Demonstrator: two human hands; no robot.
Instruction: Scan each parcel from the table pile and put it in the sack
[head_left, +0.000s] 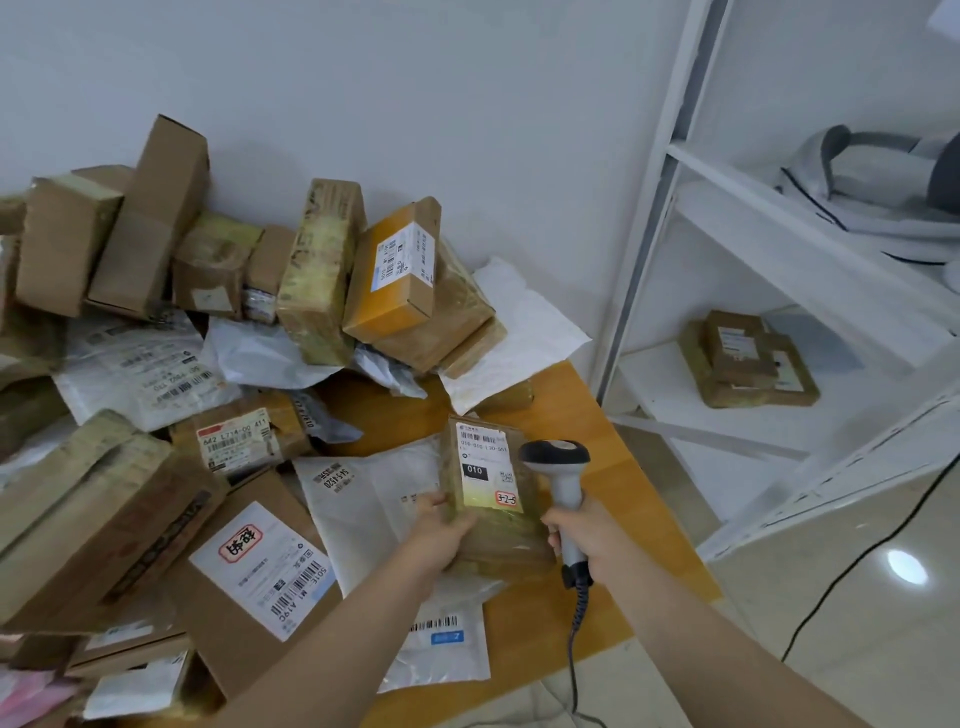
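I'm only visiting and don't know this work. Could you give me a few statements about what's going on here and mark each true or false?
1. The left hand holds a parcel with its label facing up. True.
2. The right hand is empty. False: it grips a scanner.
3. The scanner is cordless. False: a cable hangs from its handle.
4. The white shelf holds brown boxes. True.
5. A sack stands beside the table. False: no sack is in view.

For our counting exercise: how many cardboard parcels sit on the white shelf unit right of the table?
3, stacked on the lower shelf: a wide bottom parcel, a labelled parcel atop it at left, a third parcel at right. Others may be hidden behind.
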